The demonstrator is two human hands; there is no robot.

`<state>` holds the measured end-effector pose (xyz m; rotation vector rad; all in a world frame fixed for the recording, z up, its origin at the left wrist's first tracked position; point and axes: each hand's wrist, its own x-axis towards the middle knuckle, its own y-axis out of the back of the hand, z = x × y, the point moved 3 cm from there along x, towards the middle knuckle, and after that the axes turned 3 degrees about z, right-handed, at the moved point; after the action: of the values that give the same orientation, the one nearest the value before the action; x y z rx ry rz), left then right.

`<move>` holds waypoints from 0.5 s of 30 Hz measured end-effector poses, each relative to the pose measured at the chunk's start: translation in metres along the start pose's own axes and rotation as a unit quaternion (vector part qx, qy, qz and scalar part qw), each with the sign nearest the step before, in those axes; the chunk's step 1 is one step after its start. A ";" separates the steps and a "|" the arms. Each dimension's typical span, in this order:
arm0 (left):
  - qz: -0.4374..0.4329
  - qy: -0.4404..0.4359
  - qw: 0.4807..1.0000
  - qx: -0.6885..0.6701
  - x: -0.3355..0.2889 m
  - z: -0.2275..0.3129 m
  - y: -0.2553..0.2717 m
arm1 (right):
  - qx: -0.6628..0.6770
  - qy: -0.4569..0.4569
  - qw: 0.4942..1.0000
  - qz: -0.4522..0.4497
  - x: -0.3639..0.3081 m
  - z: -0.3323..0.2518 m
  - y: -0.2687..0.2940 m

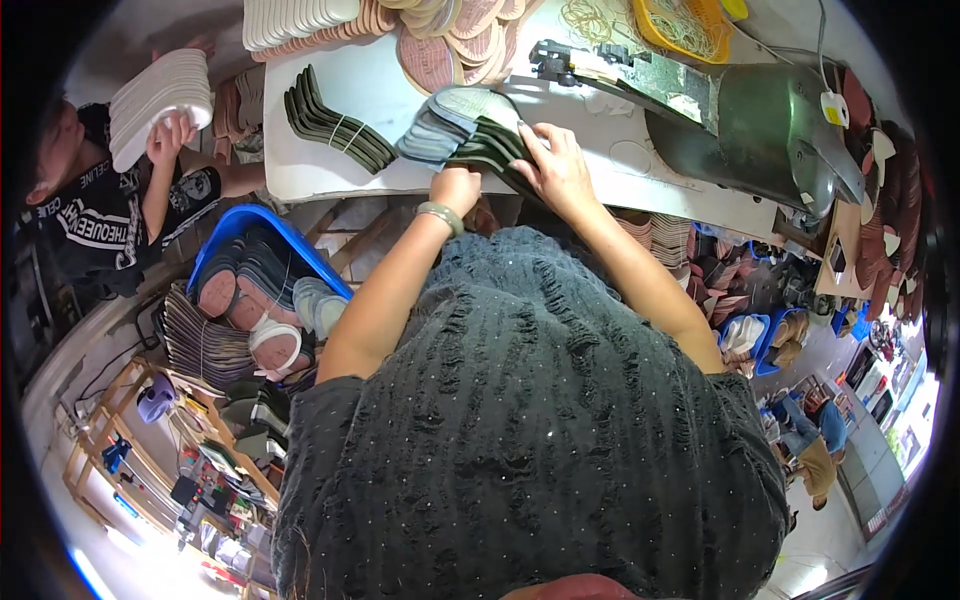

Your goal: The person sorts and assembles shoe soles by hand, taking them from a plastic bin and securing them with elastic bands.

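A fanned stack of dark green and grey-blue shoe insoles [478, 125] lies at the table's near edge, tilted toward me. My right hand [556, 172] grips its right end, thumb and fingers around the edges of the dark pieces. Just below the stack's near side, my left hand [456, 190] is closed in a fist, a bangle on its wrist; what it holds is hidden. To the left, a second bundle of dark green insoles [340, 128] lies on the white table [300, 175], tied with a light band.
Beige and pinkish insoles [462, 45] are heaped at the back. A yellow basket [690, 45] holds rubber bands. A green machine [745, 130] stands at right. At left, another person [110, 200] holds a stack of white insoles [165, 105]. A blue bin [262, 220] of insoles stands below.
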<state>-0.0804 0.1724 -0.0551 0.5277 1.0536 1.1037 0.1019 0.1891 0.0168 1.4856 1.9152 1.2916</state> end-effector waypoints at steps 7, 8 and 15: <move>-0.191 0.129 0.666 -0.710 -0.039 0.010 0.022 | 0.129 -0.080 0.986 -0.072 -0.008 0.015 -0.019; -0.187 0.130 0.665 -0.711 -0.037 0.010 0.020 | 0.195 -0.110 0.971 -0.089 -0.004 0.014 -0.019; -0.188 0.140 0.671 -0.703 -0.032 0.013 0.011 | 0.152 -0.127 0.977 -0.083 0.015 0.021 -0.007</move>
<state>-0.0756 0.1498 -0.0272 -1.1002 0.2497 1.2821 0.1087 0.2118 0.0038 1.5088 2.0754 0.7195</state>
